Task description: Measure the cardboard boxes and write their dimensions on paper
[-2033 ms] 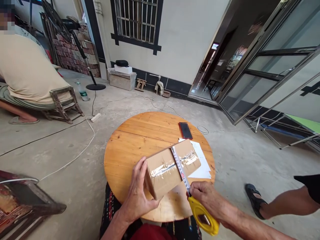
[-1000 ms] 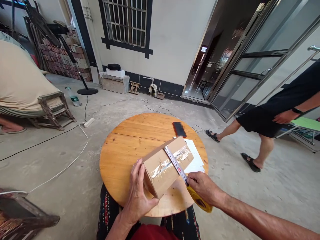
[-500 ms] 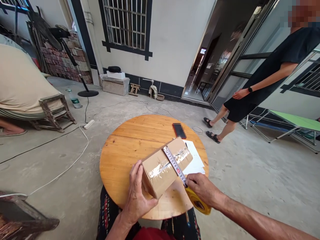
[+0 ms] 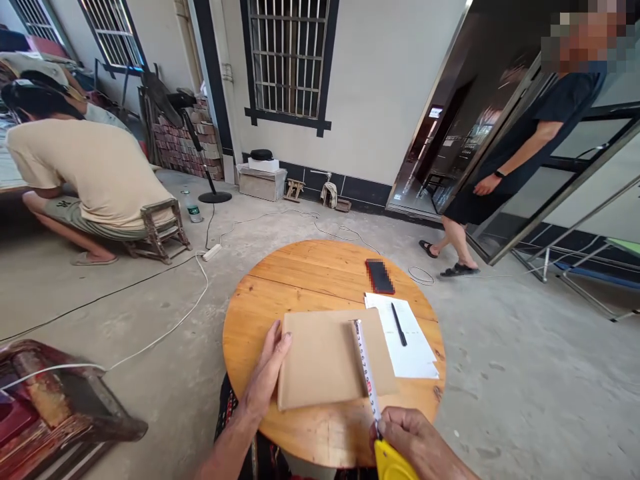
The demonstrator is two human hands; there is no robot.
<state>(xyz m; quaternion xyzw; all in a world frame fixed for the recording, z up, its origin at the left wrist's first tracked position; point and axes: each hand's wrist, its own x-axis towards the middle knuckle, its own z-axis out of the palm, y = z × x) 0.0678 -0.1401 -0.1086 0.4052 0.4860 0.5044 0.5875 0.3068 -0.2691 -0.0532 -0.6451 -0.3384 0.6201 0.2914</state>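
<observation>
While the right hand (image 4: 403, 430) pinches the tape (image 4: 393, 465) in curled fingers at the bottom of the frame, the left hand (image 4: 264, 377) braces the box (image 4: 320, 360) along its left edge, fingers extended, not wrapped round it. The box sits lower centre on the table (image 4: 300, 277), the blade (image 4: 364, 363) over its right part; being cardboard, it is probably light, fairly stiff yet dentable, best held flat-palmed by opposite ends. Beyond lie paper (image 4: 417, 357), pen (image 4: 399, 325) and phone (image 4: 380, 276), right of centre.
</observation>
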